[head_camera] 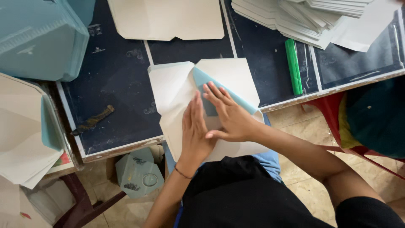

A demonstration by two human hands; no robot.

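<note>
A big sheet of card [177, 90] is laid at the near edge of the dark surface [118, 114]. It is cream on one side and light blue on the other. Its flaps are folded in, so a blue strip is seen in the middle. Part of the card hangs over the edge, above the lap.

The left hand [195, 126] is laid flat on the card, fingers straight and close together. The right hand [228, 116] is laid flat just beside it, with its fingers spread a little over the blue strip. The two hands are touching at the thumb side. Both are pressed down on the card; nothing is pinched or gripped. A thin band [182, 172] is worn on the left wrist.

A green stick [293, 66] is seen to the right of the card, lying on the surface. A pile of white sheets [303, 19] is stacked behind it, at the far right. Another flat cream card [168, 19] is laid at the far side. A stack of blue folded cards [40, 40] is set at the far left. More folded cards [23, 131] are piled at the left, off the surface. A small blue box [139, 173] is seen on the floor below. A red chair [337, 122] is placed at the right.
</note>
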